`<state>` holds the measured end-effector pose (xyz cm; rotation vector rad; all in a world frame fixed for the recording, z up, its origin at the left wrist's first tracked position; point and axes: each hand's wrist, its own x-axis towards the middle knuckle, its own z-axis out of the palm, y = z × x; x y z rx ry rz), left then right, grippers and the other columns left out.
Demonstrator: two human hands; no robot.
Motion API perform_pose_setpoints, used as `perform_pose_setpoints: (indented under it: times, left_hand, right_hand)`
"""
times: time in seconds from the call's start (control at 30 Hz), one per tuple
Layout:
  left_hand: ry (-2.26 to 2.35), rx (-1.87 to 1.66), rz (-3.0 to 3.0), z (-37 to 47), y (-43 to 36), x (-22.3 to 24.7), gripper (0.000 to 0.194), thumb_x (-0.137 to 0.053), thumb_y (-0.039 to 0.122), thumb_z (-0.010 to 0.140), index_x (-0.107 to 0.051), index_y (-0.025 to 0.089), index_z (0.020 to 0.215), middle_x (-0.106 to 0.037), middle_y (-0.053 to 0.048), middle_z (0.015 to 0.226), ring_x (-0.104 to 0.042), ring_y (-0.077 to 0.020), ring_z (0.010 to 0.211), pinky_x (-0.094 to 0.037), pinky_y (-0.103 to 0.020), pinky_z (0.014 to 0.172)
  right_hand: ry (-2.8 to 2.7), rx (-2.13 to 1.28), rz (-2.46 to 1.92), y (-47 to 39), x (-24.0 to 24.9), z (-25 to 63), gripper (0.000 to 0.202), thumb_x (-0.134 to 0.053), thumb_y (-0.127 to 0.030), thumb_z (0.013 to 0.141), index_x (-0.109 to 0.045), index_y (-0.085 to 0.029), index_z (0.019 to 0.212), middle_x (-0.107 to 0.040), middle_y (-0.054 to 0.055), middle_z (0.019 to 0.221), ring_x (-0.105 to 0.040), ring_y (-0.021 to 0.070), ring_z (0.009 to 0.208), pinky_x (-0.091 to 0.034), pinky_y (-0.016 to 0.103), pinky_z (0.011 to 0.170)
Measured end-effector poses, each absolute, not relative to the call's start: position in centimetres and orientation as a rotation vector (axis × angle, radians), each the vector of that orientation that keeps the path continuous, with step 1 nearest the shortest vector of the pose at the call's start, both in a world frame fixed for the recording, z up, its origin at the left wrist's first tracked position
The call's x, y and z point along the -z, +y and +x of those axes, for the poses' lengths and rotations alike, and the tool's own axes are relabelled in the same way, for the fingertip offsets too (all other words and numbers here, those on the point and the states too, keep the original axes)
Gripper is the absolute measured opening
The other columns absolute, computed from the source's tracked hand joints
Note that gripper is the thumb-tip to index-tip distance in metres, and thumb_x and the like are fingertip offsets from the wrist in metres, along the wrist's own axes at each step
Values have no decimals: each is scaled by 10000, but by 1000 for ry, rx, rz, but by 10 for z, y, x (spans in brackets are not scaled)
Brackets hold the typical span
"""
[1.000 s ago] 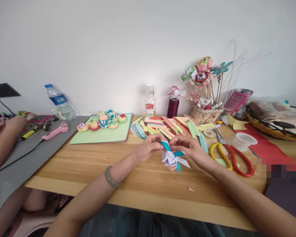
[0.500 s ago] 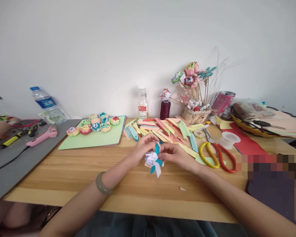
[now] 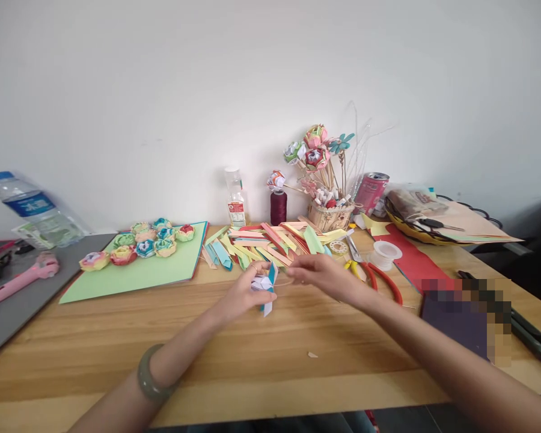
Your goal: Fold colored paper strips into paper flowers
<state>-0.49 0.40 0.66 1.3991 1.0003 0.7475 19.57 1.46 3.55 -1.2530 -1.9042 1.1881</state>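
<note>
The left hand grasps the white-and-blue paper flower above the table, its outer petals towards the right hand. The latter lies just beside, fingertips drawn together; whether they pinch anything cannot be told.

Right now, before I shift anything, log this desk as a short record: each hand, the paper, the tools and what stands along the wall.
Left hand: holding a white-and-blue folded paper piece
Right hand: close beside that piece; whether it grips anything is unclear
Loose paper: multicoloured folded strips, heaped beyond the hands
Green sheet: bears a cluster of paper flowers
Tools: scissors with red and yellow handles, partly hidden by the right arm
Along wall: clear bottle, dark red thread spool, flower basket
</note>
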Motion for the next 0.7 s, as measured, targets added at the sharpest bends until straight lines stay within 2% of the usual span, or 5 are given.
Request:
perform_pose_setpoints:
  times: [0.2,0.33,0.47,0.63,0.7]
  left_hand:
    - [716,-552,1087,-15,8,-13,460,-605,177,576,-452,222,1007,-486,-51,1052,-515,-188,932,-418,-280,696]
    - [716,-459,1139,-17,11,-13,450,-616,172,547,-453,196,966,-524,-34,941,-497,-146,814,-383,-254,665]
    - [728,-401,1217,-15,16,-12,424,-619,179,549,-498,178,955,-517,2,829,-447,-109,713,-324,-221,619]
    - [721,-440,1219,-10,27,-9,474,-626,214,561,-542,178,1026,-549,-26,915,-474,-130,777,-332,-220,632]
    - [707,-462,1164,-8,32,-7,548,-639,234,566,-508,199,1097,-567,-47,969,-511,-152,819,-357,-235,654]
  right_hand:
    - [-1925,-825,-1511,14,-70,280,331,-579,-506,715,-639,-186,772,-655,53,772,-590,192,719,-435,281,617]
    - [-2015,-583,-1628,9,-64,307,301,-560,-499,735,-638,-214,791,-670,46,798,-603,202,723,-435,289,622]
    - [-2115,-239,-1825,13,-57,311,215,-520,-402,773,-638,-225,802,-680,30,801,-607,198,700,-432,300,615]
    - [-2350,53,-1865,37,-47,298,221,-449,-272,806,-640,-211,899,-658,53,953,-604,210,848,-419,278,612]
    - [-2492,207,-1885,48,-39,290,237,-429,-254,816,-655,-196,862,-642,89,949,-584,239,904,-403,280,585]
